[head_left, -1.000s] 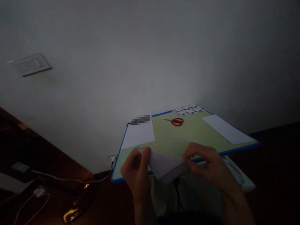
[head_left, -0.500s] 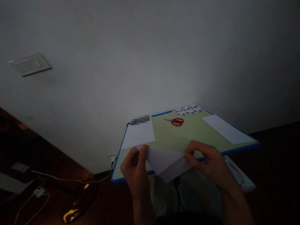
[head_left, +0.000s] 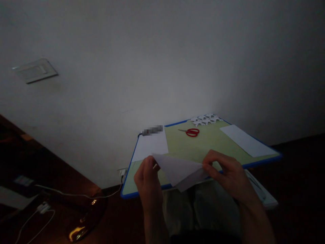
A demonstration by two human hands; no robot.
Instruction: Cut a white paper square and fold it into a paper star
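A folded sheet of white paper (head_left: 179, 169) is held up between my hands, above the near edge of the small table (head_left: 182, 144). My left hand (head_left: 148, 178) is closed at the paper's left corner, its fingertips partly hidden. At the right corner, my right hand (head_left: 224, 174) pinches the paper between thumb and forefinger. Beyond the hands lie red-handled scissors (head_left: 191, 132), their blades pointing left. Several small white folded-paper pieces (head_left: 205, 120) sit together at the table's far right corner.
White sheets lie at the table's left (head_left: 149, 147) and right (head_left: 245, 139). A blurred dark object (head_left: 152, 130) rests at the back left. The wall (head_left: 162, 61) rises behind. A white cable (head_left: 76, 195) runs to a plug (head_left: 122, 173); a white box (head_left: 262, 189) is below the right edge.
My left hand has turned, its thumb no longer lying on top of the paper. The paper's left corner has lifted and its lower flap has shifted. The right hand keeps its pinch.
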